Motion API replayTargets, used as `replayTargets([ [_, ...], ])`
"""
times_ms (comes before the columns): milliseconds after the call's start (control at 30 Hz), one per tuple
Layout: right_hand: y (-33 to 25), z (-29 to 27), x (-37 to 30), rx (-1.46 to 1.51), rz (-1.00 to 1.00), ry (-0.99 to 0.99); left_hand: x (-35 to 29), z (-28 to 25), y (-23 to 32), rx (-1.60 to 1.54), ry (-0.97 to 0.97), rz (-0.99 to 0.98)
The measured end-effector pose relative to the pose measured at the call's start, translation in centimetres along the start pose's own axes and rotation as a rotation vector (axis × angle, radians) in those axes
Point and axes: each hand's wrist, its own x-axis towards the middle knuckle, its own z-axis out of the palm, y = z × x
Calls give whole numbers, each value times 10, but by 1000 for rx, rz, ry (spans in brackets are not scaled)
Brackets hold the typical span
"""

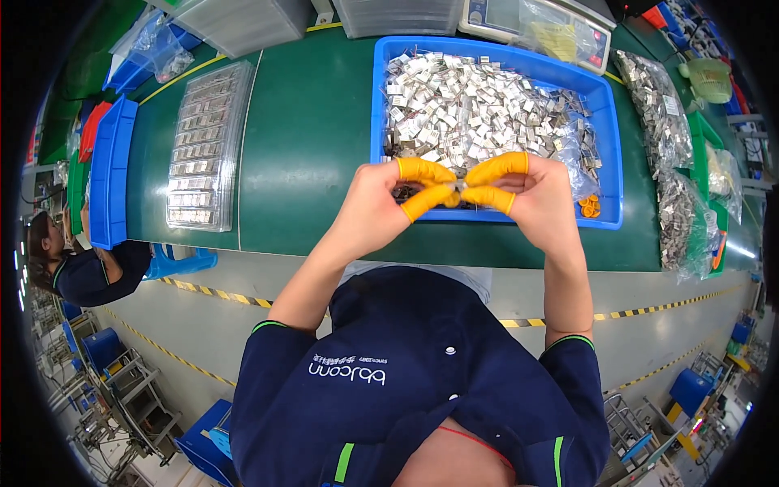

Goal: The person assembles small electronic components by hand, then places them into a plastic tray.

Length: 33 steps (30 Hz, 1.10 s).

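Observation:
Over the near edge of a blue tray (619, 162), my two hands meet fingertip to fingertip. A small silvery part (460, 185) sits between them, mostly covered and blurred. My left hand (375, 199) pinches it from the left with thumb and finger. From the right, my right hand (550, 199) pinches it the same way. Yellow-orange finger cots cover the thumbs and forefingers. Below and beyond the hands, the tray holds a heap of small rectangular metal parts (471, 105) with white and silver faces.
Left of the tray lies a clear blister tray (209, 146) of parts in rows. Bagged metal parts (653, 109) lie right; loose orange finger cots (590, 205) sit in the tray's corner. A scale (491, 20) stands behind. A co-worker (89, 272) sits far left beside a blue bin (111, 174).

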Motion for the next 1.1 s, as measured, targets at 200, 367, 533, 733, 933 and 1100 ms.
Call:
replayTargets([
  [200, 13, -7, -9, 201, 35, -280, -12, 0, -1, -435, -291, -165],
  [367, 20, -11, -13, 212, 22, -165, -5, 5, -1, -410, -270, -162],
  [533, 22, -18, -14, 139, 77, -144, 1, 7, 2, -399, -309, -229],
  [733, 29, -16, -11, 409, 132, -138, 1, 8, 2, -496, -301, -208],
  [933, 32, -14, -10, 413, 126, -173, -1, 5, 3, -459, -292, -247],
  [1100, 34, -1, -8, 636, 80, -143, -1, 6, 0, -543, -181, -248],
])
